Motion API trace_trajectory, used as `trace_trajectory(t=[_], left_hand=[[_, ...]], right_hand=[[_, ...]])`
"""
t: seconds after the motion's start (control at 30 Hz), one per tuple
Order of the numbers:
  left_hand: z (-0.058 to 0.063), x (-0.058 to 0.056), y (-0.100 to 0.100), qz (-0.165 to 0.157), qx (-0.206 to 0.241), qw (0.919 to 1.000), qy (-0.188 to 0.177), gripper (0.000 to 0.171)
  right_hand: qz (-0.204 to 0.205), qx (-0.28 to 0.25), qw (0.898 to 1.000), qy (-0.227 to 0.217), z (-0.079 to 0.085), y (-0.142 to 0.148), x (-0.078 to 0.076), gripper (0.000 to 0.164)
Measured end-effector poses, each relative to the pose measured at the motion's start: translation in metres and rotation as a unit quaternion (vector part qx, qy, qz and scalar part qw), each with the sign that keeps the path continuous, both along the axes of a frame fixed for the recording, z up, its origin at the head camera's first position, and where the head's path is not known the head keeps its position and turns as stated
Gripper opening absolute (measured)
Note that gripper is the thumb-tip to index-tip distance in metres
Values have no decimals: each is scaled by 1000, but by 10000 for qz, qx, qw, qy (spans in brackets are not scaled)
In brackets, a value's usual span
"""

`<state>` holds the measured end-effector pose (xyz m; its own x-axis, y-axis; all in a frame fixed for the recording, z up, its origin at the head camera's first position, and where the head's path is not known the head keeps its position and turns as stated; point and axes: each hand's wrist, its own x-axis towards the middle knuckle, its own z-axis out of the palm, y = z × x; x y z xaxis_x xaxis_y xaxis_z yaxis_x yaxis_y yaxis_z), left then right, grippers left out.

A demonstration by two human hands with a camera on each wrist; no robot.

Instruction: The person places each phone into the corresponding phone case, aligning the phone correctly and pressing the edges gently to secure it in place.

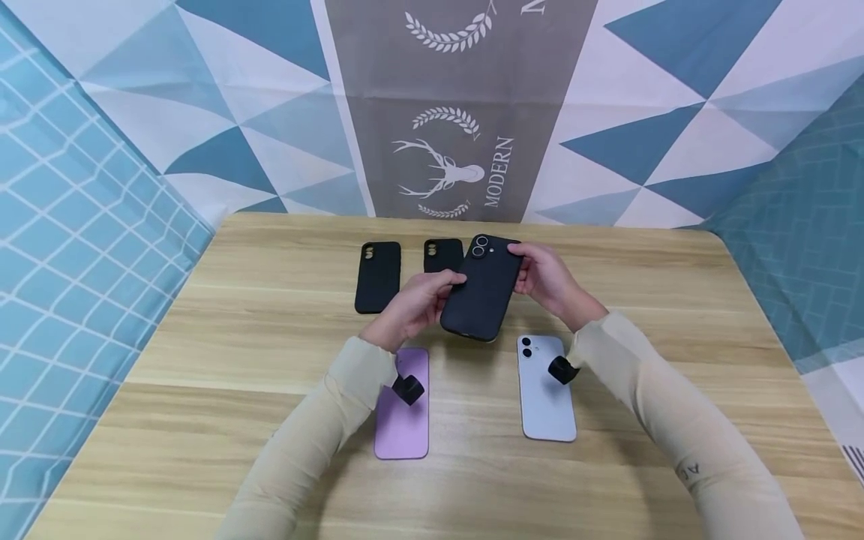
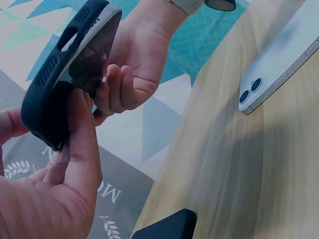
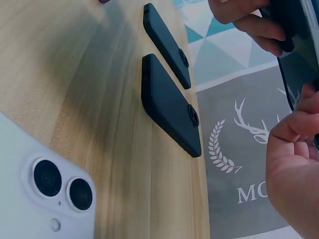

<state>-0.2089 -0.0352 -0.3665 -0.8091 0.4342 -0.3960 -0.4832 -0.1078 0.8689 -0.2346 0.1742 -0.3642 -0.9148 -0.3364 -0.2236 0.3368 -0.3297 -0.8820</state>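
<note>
Both hands hold up a smartphone in a black phone case (image 1: 481, 289), its camera corner at the upper left and its back towards the head. My left hand (image 1: 420, 304) grips the lower left side, thumb on the back. At the upper right edge my right hand (image 1: 545, 279) pinches it, thumb over the corner. In the left wrist view the phone's glossy screen (image 2: 94, 55) shows inside the case, and the case wall stands away from it near the left fingers. A black case (image 1: 443, 255) lies behind the left hand, partly hidden; another black case (image 1: 378, 277) lies left of it.
On the wooden table (image 1: 236, 337), a pink phone (image 1: 403, 435) lies under my left wrist and a white phone (image 1: 547, 405) beside my right wrist, both face down. Small black wrist cameras overlap them in the head view. A patterned cloth (image 1: 283, 97) hangs behind the table.
</note>
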Motion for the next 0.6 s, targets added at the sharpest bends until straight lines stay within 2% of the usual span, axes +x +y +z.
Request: trace_trajectory(t=[0.13, 0.27, 0.4, 0.6], left_hand=[[-1, 2, -1, 28, 5, 10000, 0, 25], [-3, 4, -3, 36, 332, 9993, -164, 25], [-3, 8, -3, 79, 629, 9976, -277, 21], [-1, 13, 4, 55, 901, 9957, -208, 9]], right_hand=[[-283, -160, 9995, -30, -2, 5, 1, 31], [-704, -485, 9962, -131, -2, 9, 1, 33], [-1142, -757, 9905, -87, -2, 10, 1, 33], [-1559, -986, 9828, -28, -2, 12, 3, 29]])
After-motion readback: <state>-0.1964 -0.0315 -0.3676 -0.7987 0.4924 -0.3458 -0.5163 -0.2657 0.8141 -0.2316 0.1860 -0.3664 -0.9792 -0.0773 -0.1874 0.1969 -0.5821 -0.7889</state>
